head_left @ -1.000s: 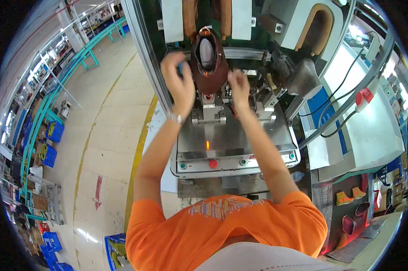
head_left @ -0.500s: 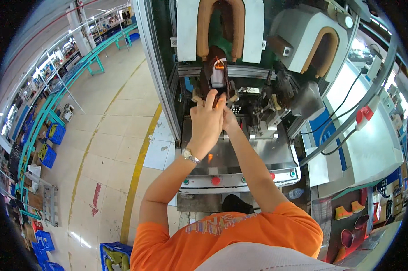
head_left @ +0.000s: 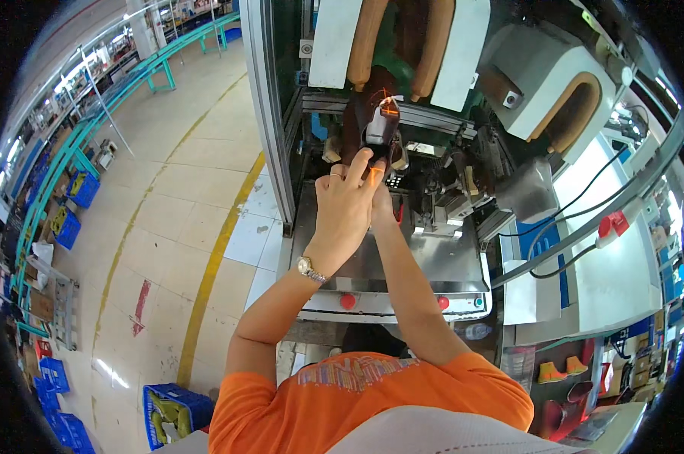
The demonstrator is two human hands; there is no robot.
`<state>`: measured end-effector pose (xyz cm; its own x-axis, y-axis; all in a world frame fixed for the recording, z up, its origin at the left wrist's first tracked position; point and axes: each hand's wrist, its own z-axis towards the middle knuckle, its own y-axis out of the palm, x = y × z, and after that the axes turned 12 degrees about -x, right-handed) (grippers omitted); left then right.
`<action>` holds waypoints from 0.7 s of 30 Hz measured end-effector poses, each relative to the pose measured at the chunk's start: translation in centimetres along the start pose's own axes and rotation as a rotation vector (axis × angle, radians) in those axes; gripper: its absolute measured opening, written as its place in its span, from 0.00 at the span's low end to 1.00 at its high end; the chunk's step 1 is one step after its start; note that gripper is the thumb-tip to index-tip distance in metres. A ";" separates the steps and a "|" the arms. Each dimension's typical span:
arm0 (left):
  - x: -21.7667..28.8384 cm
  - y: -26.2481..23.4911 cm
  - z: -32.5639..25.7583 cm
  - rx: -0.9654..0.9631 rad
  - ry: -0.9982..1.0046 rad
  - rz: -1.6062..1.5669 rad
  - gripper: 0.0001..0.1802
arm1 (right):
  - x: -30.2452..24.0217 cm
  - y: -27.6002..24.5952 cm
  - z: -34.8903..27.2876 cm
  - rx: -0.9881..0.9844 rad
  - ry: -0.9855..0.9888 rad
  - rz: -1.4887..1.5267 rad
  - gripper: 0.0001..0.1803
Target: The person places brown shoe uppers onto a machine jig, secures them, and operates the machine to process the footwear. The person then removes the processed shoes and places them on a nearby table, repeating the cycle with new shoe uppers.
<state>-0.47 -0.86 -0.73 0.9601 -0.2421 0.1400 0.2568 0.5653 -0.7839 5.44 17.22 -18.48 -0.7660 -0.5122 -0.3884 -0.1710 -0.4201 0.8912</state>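
A dark brown shoe [head_left: 378, 125] with a grey insole stands sole-up on the post of a grey metal machine [head_left: 440, 257]. An orange light line falls across the sole. My left hand [head_left: 346, 208], a watch at its wrist, reaches up with its fingertips on the near end of the shoe. My right hand [head_left: 385, 203] lies just behind and under the left one, mostly hidden by it, so its grip cannot be made out. Both forearms stretch forward over the machine's steel table.
Two red buttons [head_left: 347, 301] sit on the machine's front edge. Brown curved pads [head_left: 365, 41] hang above the shoe. A red switch on a cable [head_left: 613, 225] is at the right. A yellow floor line [head_left: 213, 280], blue crates [head_left: 172, 412] and green racks [head_left: 77, 129] lie left.
My hands came together from either side of the shoe and moved up with it toward the pads. The left hand now covers the right one.
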 end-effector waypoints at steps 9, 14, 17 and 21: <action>0.0 0.5 -0.1 -0.064 -0.036 0.000 0.26 | -0.5 -1.8 -0.2 -0.015 -0.024 -0.112 0.15; 0.3 0.7 -0.3 -0.021 -0.036 0.007 0.27 | -0.7 -1.3 -0.5 -0.004 -0.015 -0.124 0.15; 0.0 0.7 -0.3 -0.012 -0.026 -0.012 0.27 | -0.5 0.8 -0.9 0.038 -0.018 -0.166 0.16; -0.4 0.4 -1.7 0.145 0.096 -0.323 0.27 | -1.2 -0.4 -1.5 0.039 0.072 -0.164 0.16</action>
<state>-0.91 -1.86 -2.12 0.8137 -0.4957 0.3034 0.5648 0.5514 -0.6139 7.38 16.84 -18.75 -0.6798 -0.4917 -0.5442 -0.3150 -0.4744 0.8220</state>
